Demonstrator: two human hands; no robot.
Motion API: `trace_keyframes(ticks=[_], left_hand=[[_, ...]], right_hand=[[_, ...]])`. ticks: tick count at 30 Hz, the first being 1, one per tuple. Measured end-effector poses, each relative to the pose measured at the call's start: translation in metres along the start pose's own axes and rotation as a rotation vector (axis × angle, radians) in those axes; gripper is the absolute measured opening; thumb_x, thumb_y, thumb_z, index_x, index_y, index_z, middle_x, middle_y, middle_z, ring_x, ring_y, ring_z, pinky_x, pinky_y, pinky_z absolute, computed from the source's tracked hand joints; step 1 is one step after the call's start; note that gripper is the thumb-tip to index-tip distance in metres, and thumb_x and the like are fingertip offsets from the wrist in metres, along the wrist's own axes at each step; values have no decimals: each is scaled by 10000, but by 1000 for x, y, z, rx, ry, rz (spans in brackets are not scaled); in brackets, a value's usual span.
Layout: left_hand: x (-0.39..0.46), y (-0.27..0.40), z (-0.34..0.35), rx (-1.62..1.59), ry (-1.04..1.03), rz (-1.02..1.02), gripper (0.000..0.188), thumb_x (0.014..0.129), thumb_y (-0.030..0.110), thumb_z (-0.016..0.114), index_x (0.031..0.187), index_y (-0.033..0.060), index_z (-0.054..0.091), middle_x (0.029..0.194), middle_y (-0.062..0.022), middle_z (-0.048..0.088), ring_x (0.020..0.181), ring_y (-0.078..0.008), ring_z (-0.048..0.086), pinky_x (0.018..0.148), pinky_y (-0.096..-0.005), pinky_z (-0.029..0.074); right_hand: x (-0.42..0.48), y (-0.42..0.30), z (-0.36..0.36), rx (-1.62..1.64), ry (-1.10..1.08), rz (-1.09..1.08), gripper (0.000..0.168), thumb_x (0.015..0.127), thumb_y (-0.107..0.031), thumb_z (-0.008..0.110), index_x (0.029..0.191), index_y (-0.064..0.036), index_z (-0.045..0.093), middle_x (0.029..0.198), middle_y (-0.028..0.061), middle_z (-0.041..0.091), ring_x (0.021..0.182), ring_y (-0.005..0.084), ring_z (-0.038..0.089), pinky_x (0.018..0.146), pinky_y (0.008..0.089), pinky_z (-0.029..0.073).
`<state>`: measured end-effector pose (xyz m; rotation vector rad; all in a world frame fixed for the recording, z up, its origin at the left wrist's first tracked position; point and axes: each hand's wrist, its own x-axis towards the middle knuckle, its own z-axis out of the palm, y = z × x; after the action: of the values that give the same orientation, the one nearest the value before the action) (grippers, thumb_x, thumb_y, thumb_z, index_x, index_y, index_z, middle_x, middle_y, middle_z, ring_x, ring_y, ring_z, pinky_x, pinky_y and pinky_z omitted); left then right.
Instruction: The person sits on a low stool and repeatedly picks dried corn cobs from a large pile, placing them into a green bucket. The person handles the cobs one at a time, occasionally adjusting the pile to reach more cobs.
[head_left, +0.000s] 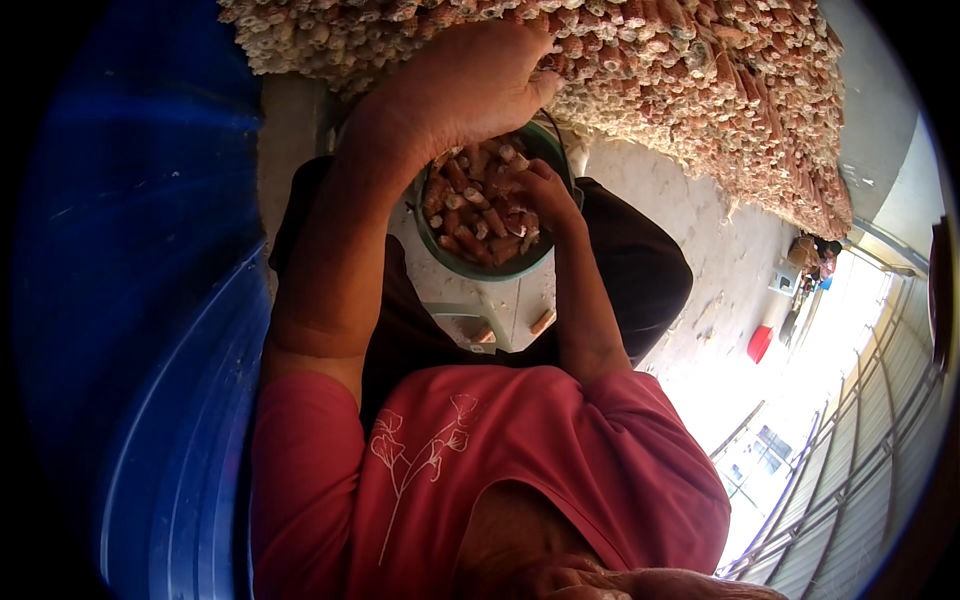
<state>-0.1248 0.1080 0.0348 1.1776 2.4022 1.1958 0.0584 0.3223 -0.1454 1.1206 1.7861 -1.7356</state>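
Observation:
A round green bucket (486, 274) holds many reddish-brown corn cobs (480, 225) and stands between my knees. My right hand (536, 191) reaches inside the rim at its right side, fingers bent at a cob; whether it grips one I cannot tell. My left hand (487, 79) is raised above the bucket's far side, in front of a tall stack of corn cobs (660, 82). Its thumb and a fingertip point right at the stack, and what they touch cannot be made out. The bucket's thin dark handle (556, 131) rises at its right edge.
Blue corrugated metal (150, 300) runs along the left. Loose cobs (543, 322) lie on the pale floor beside the frame of a light plastic stool (491, 319). A red container (760, 344) and a whitish stool (785, 277) stand farther off at the right.

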Motion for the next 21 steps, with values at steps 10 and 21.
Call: trace_keyframes(ticks=[10, 21], left_hand=[[7, 10, 7, -56, -6, 19, 360, 962, 291, 655, 1200, 20, 659, 1045, -198, 720, 962, -363, 703, 852, -447, 545], [9, -7, 28, 113, 60, 88, 364, 975, 297, 629, 1199, 11, 655, 1052, -213, 702, 974, -375, 688, 854, -486, 533]], right_hand=[[-38, 16, -21, -528, 39, 9, 407, 808, -386, 803, 1029, -66, 684, 895, 92, 697, 810, 186, 678, 700, 303, 543], [-32, 38, 38, -1100, 234, -326, 643, 763, -388, 767, 1251, -6, 596, 1124, 278, 645, 1009, 396, 660, 820, 455, 554]])
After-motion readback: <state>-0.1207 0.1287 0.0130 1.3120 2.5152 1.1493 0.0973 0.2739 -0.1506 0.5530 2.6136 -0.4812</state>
